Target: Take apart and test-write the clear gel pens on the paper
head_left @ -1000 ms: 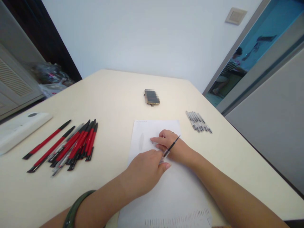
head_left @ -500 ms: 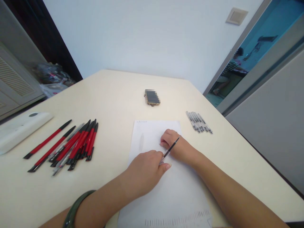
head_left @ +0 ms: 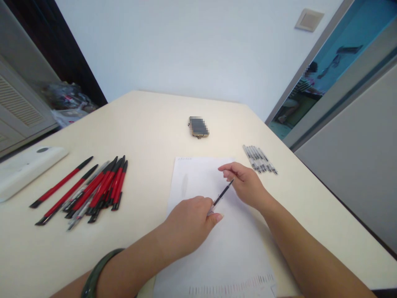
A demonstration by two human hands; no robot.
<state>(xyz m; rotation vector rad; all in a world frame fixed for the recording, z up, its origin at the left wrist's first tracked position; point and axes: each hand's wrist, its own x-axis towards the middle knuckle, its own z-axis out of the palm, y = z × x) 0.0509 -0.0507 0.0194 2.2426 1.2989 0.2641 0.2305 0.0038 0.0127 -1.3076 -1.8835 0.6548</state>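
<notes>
My left hand is closed around a slim pen with a clear barrel, a dark front part and a fine tip. The tip slants up and to the right over a white sheet of paper. Just beyond the tip is my right hand, its index finger stretched out and the other fingers loosely bent, with nothing visible in it. A pale, elongated translucent object lies on the upper left of the sheet. Short pen strokes run in a row along the sheet's near edge.
Red-and-black pens lie heaped at left with some clear ones, beside a white device. Several clear pens lie side by side at right. A small dark pixelated object sits farther back. A person is beyond the doorway.
My right hand has moved up and to the right, away from my left hand, and its fingers have loosened. The left hand and its pen have stayed almost still.
</notes>
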